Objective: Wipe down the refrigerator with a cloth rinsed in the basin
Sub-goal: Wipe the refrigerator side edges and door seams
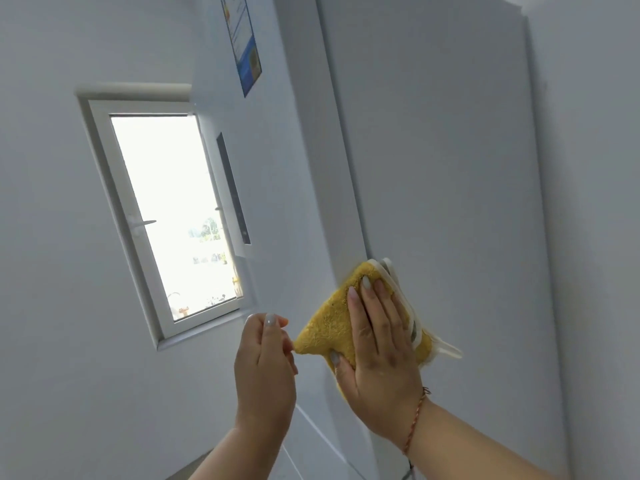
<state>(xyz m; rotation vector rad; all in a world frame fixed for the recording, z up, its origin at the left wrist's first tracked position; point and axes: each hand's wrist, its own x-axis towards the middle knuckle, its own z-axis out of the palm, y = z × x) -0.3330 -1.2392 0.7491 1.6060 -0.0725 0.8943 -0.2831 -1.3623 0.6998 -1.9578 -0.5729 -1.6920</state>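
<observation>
A: While the right hand [375, 344] is pressing flat, fingers spread, what is lying under the palm?

B: A folded yellow cloth [325, 327] with white edging is sitting against the white refrigerator [443, 161], at the side panel's front edge. No basin is showing.

A: How is the cloth looking?

B: Fluffy pile, one corner pointing left of the palm, white trim trailing to its right.

A: And the left hand [265, 365]?

B: It is hovering just left of that corner, fingers loosely curled, holding nothing. Beyond it, a window [166, 216] is glaring bright.
</observation>
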